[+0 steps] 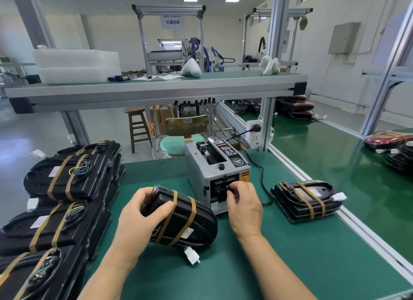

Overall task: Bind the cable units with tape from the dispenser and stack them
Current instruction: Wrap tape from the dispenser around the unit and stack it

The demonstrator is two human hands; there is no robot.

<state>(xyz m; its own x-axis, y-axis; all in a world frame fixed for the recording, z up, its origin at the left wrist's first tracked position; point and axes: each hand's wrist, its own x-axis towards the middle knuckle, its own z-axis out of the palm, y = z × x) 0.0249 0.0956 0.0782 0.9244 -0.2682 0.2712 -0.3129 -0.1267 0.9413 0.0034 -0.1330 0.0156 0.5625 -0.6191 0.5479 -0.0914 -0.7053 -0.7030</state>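
Left hand grips the cable unit by its upper end, lower centre of frame, the unit extending right of the palm. Right hand curls its fingers at the tape dispenser outlet; whether they pinch tape, cannot tell.

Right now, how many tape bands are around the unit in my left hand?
2 on the cable unit: one tape band beside the left hand thumb, the other band nearer the rounded end. More may hide under the hand.
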